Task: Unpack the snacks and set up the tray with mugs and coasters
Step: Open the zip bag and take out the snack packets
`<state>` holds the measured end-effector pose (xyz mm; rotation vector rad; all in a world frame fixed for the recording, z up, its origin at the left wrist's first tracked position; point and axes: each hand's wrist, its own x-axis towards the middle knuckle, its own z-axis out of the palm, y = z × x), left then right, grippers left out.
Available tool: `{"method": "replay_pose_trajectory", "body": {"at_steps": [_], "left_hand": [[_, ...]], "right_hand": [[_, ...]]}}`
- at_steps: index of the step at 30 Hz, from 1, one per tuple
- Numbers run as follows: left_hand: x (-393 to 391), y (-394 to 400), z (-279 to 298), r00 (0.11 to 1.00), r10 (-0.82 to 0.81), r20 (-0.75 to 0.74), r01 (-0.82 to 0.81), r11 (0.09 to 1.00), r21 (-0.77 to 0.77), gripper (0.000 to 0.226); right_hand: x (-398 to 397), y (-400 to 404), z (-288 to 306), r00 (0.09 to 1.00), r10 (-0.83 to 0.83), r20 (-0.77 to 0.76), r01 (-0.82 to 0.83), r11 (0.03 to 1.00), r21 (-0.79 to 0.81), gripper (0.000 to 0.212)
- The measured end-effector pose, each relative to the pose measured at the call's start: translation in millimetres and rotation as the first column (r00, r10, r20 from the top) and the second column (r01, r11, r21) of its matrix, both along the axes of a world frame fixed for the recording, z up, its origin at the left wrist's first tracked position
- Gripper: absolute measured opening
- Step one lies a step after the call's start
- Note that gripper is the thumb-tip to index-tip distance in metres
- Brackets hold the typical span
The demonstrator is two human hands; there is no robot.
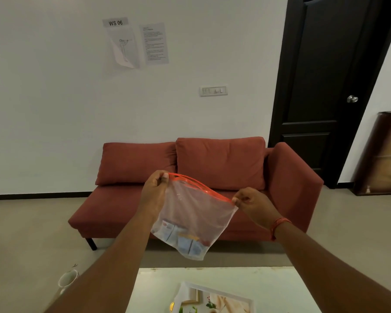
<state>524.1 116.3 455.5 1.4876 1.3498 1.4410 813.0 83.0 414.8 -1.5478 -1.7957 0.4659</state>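
Inside the hands-held zip bag [191, 213], blurred snack packets [183, 239].

Counts: 1 clear zip bag with red seal [193, 213], 2 bare hands, 1 red fabric sofa [212, 177] with 2 back cushions, 2 paper sheets on wall, upper left.

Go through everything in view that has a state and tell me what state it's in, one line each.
Zip bag: held up in the air, red zip strip partly parted at the top.
Snack packets: inside the bag, at its bottom.
Left hand: pinching the bag's top left corner.
Right hand: pinching the bag's top right corner.
Door: shut.
Magazine: lying flat on the table.
White cup: on the floor, tilted.
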Motion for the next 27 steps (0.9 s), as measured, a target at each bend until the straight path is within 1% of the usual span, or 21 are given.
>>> {"method": "replay_pose_trajectory", "body": {"at_steps": [4, 8, 13, 17, 20, 23, 27], "left_hand": [[6, -4, 6, 0.998, -0.053, -0.046, 0.054, 0.998, 0.039, 0.022], [14, -3, 6, 0.995, -0.090, -0.048, 0.093, 0.994, 0.052, 0.022], [19, -6, 9, 0.995, -0.071, -0.076, 0.076, 0.994, 0.077, 0.022], [19, -3, 6, 0.992, -0.093, -0.081, 0.097, 0.994, 0.057, 0.021], [23, -4, 7, 0.992, -0.115, -0.047, 0.118, 0.991, 0.060, 0.021], [27, -6, 9, 0.990, -0.136, -0.033, 0.138, 0.988, 0.072, 0.022], [31, -5, 12, 0.981, -0.185, -0.049, 0.189, 0.977, 0.097, 0.022]], "right_hand": [[-13, 0, 12, 0.998, 0.034, -0.056, -0.033, 0.999, 0.020, 0.011], [-28, 2, 23, 0.992, 0.105, -0.074, -0.101, 0.993, 0.054, 0.009], [-40, -2, 35, 0.988, 0.143, -0.066, -0.136, 0.986, 0.094, 0.007], [-38, 1, 38, 0.981, 0.193, -0.018, -0.189, 0.975, 0.117, 0.003], [-35, 3, 42, 0.985, 0.173, -0.021, -0.170, 0.980, 0.099, 0.006], [-34, 4, 44, 0.991, 0.133, -0.027, -0.129, 0.984, 0.126, 0.015], [-34, 6, 43, 0.996, 0.087, -0.017, -0.083, 0.986, 0.146, 0.010]]}}
